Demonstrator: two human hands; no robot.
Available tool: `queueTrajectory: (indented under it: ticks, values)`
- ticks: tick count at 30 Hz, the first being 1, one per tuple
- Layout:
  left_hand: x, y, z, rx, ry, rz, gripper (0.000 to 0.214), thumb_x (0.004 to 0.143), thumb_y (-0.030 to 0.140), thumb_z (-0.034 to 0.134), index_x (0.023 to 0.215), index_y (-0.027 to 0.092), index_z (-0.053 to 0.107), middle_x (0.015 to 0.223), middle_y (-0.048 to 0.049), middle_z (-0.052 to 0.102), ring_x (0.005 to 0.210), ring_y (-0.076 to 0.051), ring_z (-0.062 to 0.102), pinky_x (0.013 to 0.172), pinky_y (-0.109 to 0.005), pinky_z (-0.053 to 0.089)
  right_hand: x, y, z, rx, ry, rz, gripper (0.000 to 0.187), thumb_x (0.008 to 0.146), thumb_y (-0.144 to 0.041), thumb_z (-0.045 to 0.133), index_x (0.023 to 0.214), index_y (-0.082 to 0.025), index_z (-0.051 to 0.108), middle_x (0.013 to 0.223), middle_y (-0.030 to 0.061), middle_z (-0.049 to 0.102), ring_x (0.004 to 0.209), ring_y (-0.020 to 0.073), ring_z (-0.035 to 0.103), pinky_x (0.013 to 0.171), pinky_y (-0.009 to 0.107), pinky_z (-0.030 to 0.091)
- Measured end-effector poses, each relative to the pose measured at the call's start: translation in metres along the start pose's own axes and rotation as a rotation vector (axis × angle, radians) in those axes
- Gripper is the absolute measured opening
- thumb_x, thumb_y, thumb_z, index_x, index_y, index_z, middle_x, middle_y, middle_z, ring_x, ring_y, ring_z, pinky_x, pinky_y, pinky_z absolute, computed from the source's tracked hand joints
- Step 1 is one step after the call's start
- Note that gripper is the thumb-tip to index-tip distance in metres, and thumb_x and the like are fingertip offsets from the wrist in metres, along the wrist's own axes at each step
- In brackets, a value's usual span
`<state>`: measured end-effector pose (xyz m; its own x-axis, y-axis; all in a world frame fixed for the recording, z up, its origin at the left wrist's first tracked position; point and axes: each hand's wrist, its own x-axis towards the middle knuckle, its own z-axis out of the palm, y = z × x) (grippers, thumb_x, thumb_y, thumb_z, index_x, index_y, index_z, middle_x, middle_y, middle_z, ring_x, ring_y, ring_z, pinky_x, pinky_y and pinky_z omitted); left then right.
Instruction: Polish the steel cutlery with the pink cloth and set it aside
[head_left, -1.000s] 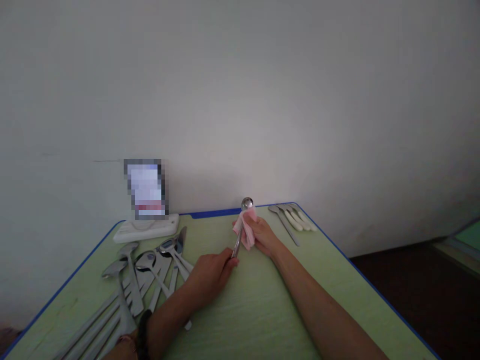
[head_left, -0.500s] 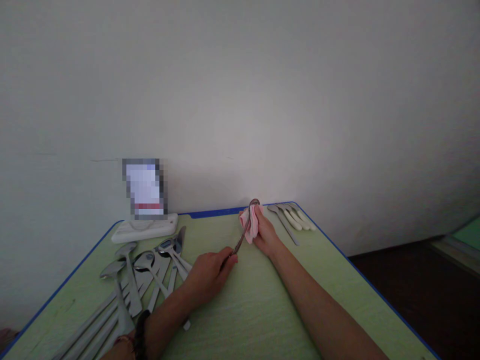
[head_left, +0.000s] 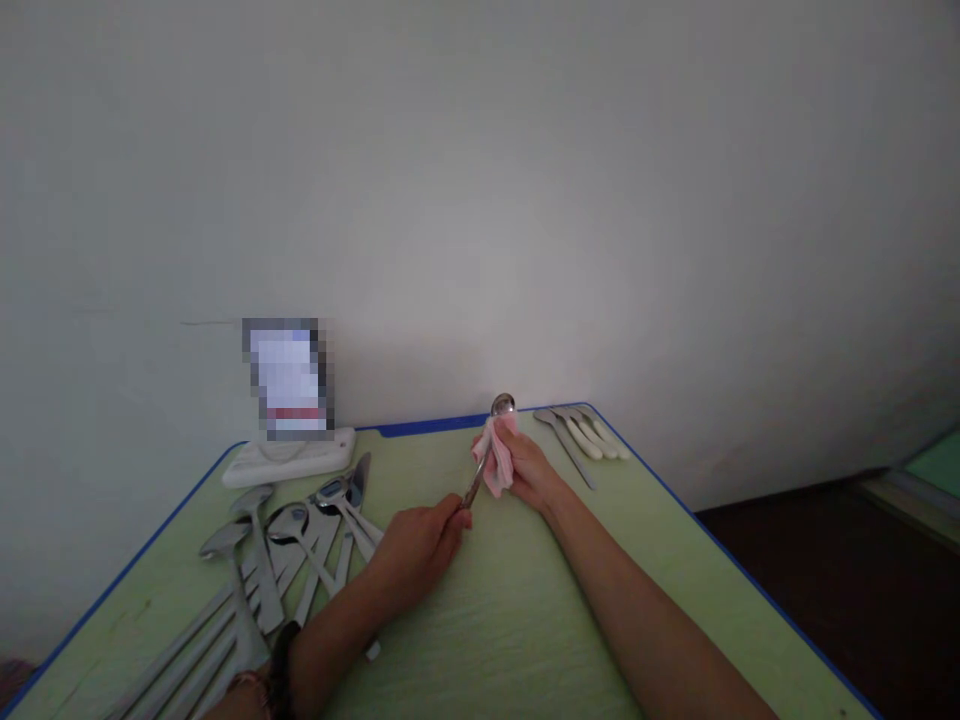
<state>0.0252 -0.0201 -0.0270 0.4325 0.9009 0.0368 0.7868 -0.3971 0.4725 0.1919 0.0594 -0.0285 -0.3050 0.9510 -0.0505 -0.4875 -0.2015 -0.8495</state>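
My left hand (head_left: 427, 545) is closed round the handle end of a metal spoon (head_left: 503, 405), which points up and away over the table. My right hand (head_left: 527, 468) grips a pink and white cloth (head_left: 496, 462), folded against the spoon's neck just below the bowl. The bowl sticks out above the cloth, its shiny hollow showing. To the left of my left hand lies a loose pile of metal cutlery (head_left: 259, 560), with spoons and a knife among it. Beyond my right hand, several spoons (head_left: 589, 437) lie side by side, some with cream handles.
The light green table (head_left: 480, 640) has a blue edge and stands against a grey wall (head_left: 480, 200). At the back left, a pixelated phone-like screen (head_left: 289, 378) stands on a white base (head_left: 292, 458). Dark floor (head_left: 795, 570) shows at the right.
My right hand and the cloth have moved down from the spoon's bowl onto its neck. More of the bowl now shows. My left hand keeps its hold at nearly the same spot.
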Motion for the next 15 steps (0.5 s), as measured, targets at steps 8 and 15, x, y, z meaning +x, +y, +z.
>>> queueTrajectory:
  ticks: [8, 15]
  values:
    - [0.0007, 0.0027, -0.0036, -0.127, 0.011, -0.029, 0.028, 0.09, 0.033, 0.027, 0.08, 0.02, 0.05, 0.062, 0.0011, 0.057, 0.057, -0.013, 0.054, 0.056, -0.021, 0.034, -0.0044, 0.0013, 0.001, -0.026, -0.093, 0.05, 0.037, 0.066, -0.046, 0.066, 0.07, -0.009, 0.064, 0.062, 0.0045, 0.066, 0.049, 0.0092, 0.056, 0.051, 0.02, 0.044]
    - [-0.001, 0.0036, -0.0076, -0.291, -0.021, -0.002, 0.036, 0.091, 0.036, 0.022, 0.081, 0.019, 0.052, 0.055, 0.004, 0.051, 0.054, -0.011, 0.051, 0.058, -0.021, 0.037, -0.004, 0.0045, -0.0027, 0.037, -0.191, 0.118, 0.034, 0.063, -0.043, 0.07, 0.073, -0.011, 0.062, 0.068, 0.0045, 0.068, 0.057, 0.012, 0.061, 0.059, 0.024, 0.047]
